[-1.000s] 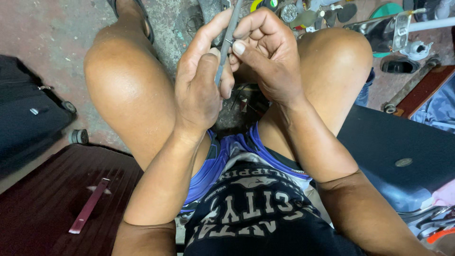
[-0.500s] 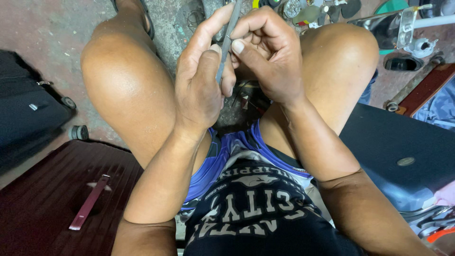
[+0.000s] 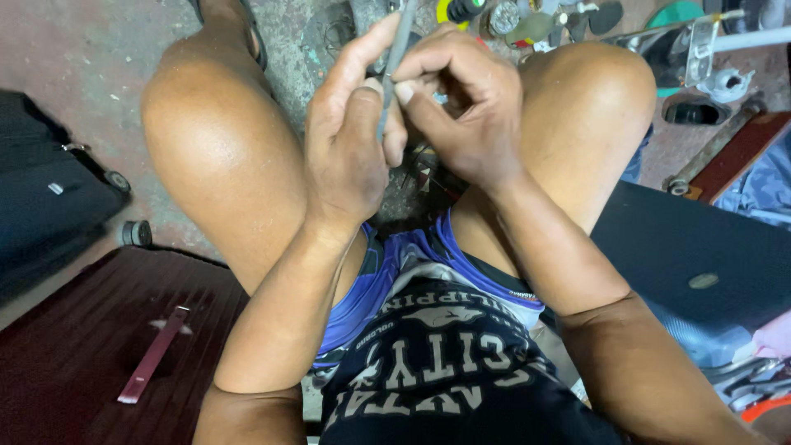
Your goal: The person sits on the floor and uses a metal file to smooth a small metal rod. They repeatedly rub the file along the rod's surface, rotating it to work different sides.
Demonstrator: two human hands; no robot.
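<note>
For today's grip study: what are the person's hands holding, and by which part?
Both hands pinch a thin grey metal rod along its lower length: left hand behind it, right hand with thumb pressed on it. Its top runs out of view.

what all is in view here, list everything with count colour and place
rod: 1, grey, thin, upright between both hands
maroon case: 1, dark red with a strap handle, lower left
black case: 1, black, wheeled, left edge
dark case: 1, navy, right of the right thigh
small parts: several, mixed colours, on the floor at top
metal bar: 1, rusty grey, upper right
floor: 1, stained reddish grey
left hand: 1, pinching the rod
right hand: 1, fingers closed on the rod
knees: 2, bare, either side of the hands
</note>
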